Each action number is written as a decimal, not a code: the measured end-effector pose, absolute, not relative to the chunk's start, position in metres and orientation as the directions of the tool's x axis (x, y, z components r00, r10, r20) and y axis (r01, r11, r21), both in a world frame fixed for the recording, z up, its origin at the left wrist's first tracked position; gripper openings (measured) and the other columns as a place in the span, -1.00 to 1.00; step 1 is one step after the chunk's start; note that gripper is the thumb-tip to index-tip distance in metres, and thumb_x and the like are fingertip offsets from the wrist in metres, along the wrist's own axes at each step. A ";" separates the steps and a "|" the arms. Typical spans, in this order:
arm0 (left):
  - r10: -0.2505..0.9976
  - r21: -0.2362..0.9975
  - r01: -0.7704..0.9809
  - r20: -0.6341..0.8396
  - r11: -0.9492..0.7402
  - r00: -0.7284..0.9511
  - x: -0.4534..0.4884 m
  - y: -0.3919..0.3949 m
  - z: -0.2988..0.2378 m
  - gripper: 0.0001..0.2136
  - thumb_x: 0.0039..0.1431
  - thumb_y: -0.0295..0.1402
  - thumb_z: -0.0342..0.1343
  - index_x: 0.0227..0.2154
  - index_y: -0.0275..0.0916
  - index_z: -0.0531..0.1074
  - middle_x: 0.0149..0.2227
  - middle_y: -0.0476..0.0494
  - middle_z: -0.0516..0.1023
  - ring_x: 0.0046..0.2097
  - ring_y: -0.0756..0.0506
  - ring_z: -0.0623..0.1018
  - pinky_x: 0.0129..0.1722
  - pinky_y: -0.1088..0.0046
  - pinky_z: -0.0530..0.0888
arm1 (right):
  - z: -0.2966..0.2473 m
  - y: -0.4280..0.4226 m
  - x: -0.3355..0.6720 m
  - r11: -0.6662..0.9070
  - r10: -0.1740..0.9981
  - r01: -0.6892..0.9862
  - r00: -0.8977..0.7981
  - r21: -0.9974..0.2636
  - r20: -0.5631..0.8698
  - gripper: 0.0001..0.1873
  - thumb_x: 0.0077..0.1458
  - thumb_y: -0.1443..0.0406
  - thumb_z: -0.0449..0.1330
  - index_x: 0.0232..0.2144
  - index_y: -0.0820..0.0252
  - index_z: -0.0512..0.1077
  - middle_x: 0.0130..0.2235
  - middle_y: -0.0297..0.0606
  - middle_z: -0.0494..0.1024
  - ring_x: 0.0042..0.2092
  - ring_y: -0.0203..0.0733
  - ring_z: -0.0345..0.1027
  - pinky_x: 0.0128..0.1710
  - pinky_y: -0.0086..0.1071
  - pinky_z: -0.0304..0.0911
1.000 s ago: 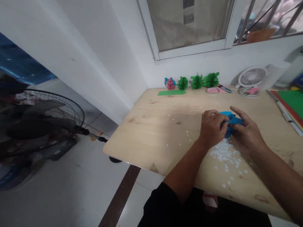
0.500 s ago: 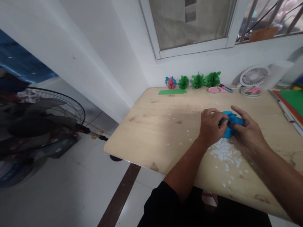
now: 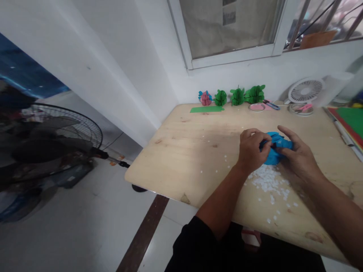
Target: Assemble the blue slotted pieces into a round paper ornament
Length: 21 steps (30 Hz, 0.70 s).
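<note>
Here, the left hand [image 3: 252, 150] and right hand [image 3: 300, 158] pinch plain-looking blue paper [image 3: 272, 157] between their fingers [image 3: 262, 137].

1. The bare left hand [image 3: 252, 149] and bare right hand [image 3: 302, 158] hold a blue folded-paper piece [image 3: 272, 158].
2. Small white flakes [image 3: 268, 179] lie scattered near them on the pale wooden desk [image 3: 176, 158].
3. Three green layered-paper figures [image 3: 237, 97] stand along its far edge.

Small white fan [image 3: 305, 90] near wall [image 3: 227, 78]

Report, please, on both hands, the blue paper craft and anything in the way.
Left hand: pinching blue paper craft. Right hand: holding its other side. Small white scraps on wooden tabletop nearby, not blocking hands.
</note>
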<state>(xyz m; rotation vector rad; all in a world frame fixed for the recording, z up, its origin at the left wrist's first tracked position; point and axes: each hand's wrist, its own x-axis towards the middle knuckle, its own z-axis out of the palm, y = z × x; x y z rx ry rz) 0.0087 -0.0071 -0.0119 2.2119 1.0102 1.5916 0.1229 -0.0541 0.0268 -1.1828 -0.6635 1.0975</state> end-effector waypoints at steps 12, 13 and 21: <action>0.510 0.356 0.469 0.821 -0.808 0.256 0.008 -0.003 -0.016 -0.83 0.25 -0.42 0.05 -0.29 -0.18 0.56 -0.19 -0.12 0.57 0.04 -0.12 0.42 0.14 0.26 0.32 | 0.021 -0.053 0.124 0.002 0.930 -0.319 0.348 -0.948 -0.115 -0.14 -0.54 0.41 0.40 -0.01 0.03 0.50 -0.47 -0.48 0.52 -0.46 -0.39 0.28 -0.48 -0.57 0.26; 0.496 0.338 0.478 0.830 -0.811 0.254 0.008 -0.002 -0.017 -0.82 0.26 -0.39 0.05 -0.30 -0.17 0.57 -0.17 -0.12 0.56 0.07 -0.14 0.39 0.15 0.25 0.30 | 0.020 -0.053 0.124 0.001 0.933 -0.307 0.343 -0.952 -0.110 -0.14 -0.54 0.41 0.40 -0.01 0.04 0.50 -0.48 -0.49 0.51 -0.47 -0.40 0.27 -0.48 -0.58 0.25; 0.533 0.323 0.535 0.790 -0.781 0.301 0.008 -0.002 -0.019 -0.80 0.28 -0.25 0.08 -0.25 -0.08 0.61 -0.07 -0.10 0.55 0.18 -0.21 0.31 0.19 0.16 0.27 | 0.015 -0.052 0.125 0.042 0.941 -0.240 0.335 -0.970 -0.043 -0.18 -0.45 0.39 0.37 0.02 0.01 0.49 -0.43 -0.50 0.49 -0.46 -0.42 0.22 -0.48 -0.58 0.22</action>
